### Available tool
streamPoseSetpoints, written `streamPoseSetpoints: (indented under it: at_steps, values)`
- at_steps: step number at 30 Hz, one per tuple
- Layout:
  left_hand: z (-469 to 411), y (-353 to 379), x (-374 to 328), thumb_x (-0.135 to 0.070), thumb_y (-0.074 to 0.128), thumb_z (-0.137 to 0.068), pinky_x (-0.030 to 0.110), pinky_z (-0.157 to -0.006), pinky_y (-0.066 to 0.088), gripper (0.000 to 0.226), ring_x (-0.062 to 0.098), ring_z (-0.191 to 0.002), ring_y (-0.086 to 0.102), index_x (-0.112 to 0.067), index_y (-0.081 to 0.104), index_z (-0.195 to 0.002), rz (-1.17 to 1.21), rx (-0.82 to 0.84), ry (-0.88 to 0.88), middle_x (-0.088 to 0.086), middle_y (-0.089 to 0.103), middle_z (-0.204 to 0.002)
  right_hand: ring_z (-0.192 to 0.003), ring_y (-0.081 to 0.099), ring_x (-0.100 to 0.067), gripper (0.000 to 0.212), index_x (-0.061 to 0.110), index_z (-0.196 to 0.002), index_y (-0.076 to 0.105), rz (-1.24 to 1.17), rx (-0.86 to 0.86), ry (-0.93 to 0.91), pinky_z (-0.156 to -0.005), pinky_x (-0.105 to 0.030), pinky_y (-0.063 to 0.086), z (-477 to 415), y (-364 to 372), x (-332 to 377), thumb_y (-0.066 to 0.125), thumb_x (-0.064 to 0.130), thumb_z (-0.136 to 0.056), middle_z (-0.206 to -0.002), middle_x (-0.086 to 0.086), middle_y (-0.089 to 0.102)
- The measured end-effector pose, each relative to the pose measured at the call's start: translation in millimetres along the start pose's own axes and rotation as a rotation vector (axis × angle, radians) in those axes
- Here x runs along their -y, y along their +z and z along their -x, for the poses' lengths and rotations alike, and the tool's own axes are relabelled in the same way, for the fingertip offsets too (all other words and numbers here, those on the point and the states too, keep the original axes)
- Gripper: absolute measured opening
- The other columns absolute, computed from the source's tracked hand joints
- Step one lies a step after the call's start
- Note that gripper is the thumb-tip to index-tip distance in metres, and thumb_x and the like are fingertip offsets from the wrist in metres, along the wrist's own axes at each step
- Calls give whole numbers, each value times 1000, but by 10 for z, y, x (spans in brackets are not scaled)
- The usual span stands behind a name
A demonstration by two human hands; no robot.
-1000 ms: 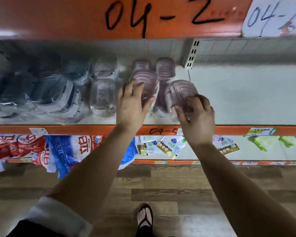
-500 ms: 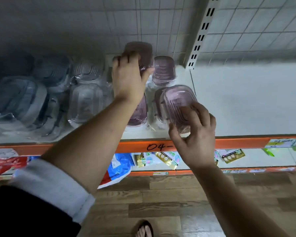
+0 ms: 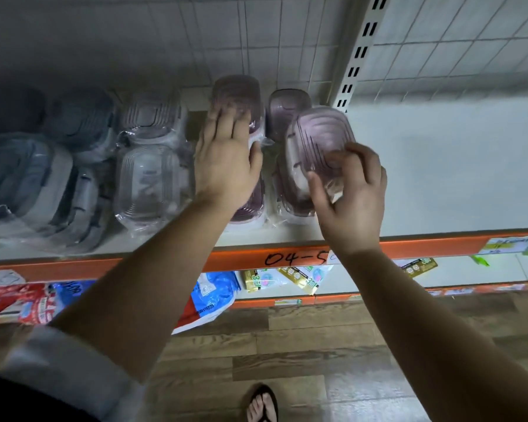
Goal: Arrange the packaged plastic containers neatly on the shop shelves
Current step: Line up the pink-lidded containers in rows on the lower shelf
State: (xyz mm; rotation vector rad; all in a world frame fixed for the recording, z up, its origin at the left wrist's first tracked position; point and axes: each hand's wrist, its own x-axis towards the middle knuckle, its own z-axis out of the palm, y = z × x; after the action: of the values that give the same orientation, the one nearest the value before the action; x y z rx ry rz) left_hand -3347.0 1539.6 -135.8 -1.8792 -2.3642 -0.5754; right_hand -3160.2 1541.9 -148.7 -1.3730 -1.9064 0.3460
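Packaged plastic containers [image 3: 150, 178] lie in rows on a white shelf [image 3: 439, 166], its orange front edge [image 3: 439, 242] marked 04-5. Furthest left of the left hand [image 3: 226, 159] are grey-blue packs [image 3: 28, 172], with clear packs [image 3: 153, 117] just beside it. That hand lies flat with straight fingers, pressing on a rear purple pack [image 3: 237, 89]. The right hand [image 3: 352, 193] curls thumb and fingers round the near end of a tilted purple pack [image 3: 317, 135], held above the shelf. Between the hands, further back, stands another purple pack [image 3: 287, 108]. Below the wrists, gold packets [image 3: 299, 275] rest on a lower shelf, and a sandalled foot [image 3: 261, 403] stands on wood flooring.
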Motion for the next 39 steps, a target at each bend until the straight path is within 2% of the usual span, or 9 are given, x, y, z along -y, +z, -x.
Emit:
streamPoseSetpoints:
  at_steps: [4, 8, 12, 16, 19, 22, 27, 32, 39]
  values:
    - [498, 0, -117, -21, 50, -92, 44, -98, 44, 37, 36, -112, 55, -2, 64, -119, 123, -107, 89, 15, 61, -122, -113, 50, -38, 34, 3, -112, 60, 15, -1, 47, -94, -36, 36, -336, 181, 90, 62, 29, -91, -130, -17, 50]
    - [770, 109, -129, -14, 54, -92, 40, -100, 41, 34, 35, -112, 56, 1, 64, -121, 179, -27, 31, 15, 63, -121, -113, 47, -37, 36, 4, -116, 57, 42, 8, 54, -96, -42, 40, -582, 324, 202, 58, 32, -93, -132, -16, 47]
    - [811, 149, -26, -13, 44, -96, 38, -102, 42, 36, 35, -113, 57, 4, 63, -122, 219, -16, 63, 17, 64, -122, -119, 44, -36, 44, 5, -124, 51, 160, 46, 26, -98, -42, 41, -798, 384, 238, 54, 38, -96, -137, -16, 43]
    - [817, 160, -24, -21, 35, -96, 40, -104, 42, 46, 34, -113, 57, 2, 61, -126, 226, 7, 80, 17, 63, -123, -125, 43, -32, 44, 8, -128, 52, 189, 187, -28, -106, -36, 34, -906, 411, 225, 54, 38, -97, -140, -13, 41]
    - [826, 176, -1, -17, 39, -95, 39, -102, 44, 42, 35, -110, 59, 4, 62, -124, 217, -17, 100, 18, 64, -121, -139, 32, -29, 53, 11, -141, 41, 296, 342, -95, -119, -41, 18, -792, 419, 186, 51, 39, -96, -148, -9, 35]
    - [837, 148, -20, -11, 45, -95, 39, -102, 44, 38, 35, -114, 58, 4, 61, -125, 196, 8, 100, 19, 62, -125, -145, 23, -30, 57, 10, -146, 35, 291, 342, -128, -121, -42, 10, -560, 316, 148, 46, 35, -96, -154, -8, 30]
    - [944, -39, -152, -18, 47, -99, 38, -114, 30, 42, 31, -131, 45, -1, 52, -137, 168, 115, 21, 15, 51, -140, -129, 42, -37, 47, -3, -132, 51, 136, 315, -103, -113, -39, 29, -61, -31, 217, 56, 14, -88, -135, -22, 49]
    - [1349, -572, -356, -13, 51, -94, 41, -98, 45, 29, 35, -104, 60, 2, 66, -115, 161, 37, 60, 17, 64, -113, -115, 48, -39, 40, 2, -126, 55, 137, 360, -78, -98, -46, 42, 342, -542, 380, 57, 14, -88, -125, -19, 55]
    - [1887, -1621, -713, -23, 42, -96, 42, -87, 46, 34, 32, -95, 61, -5, 69, -104, 48, -60, 105, 10, 66, -102, -105, 51, -40, 33, 3, -119, 59, 87, 313, -155, -90, -46, 45, 720, -1496, 962, 58, 13, -88, -114, -18, 60]
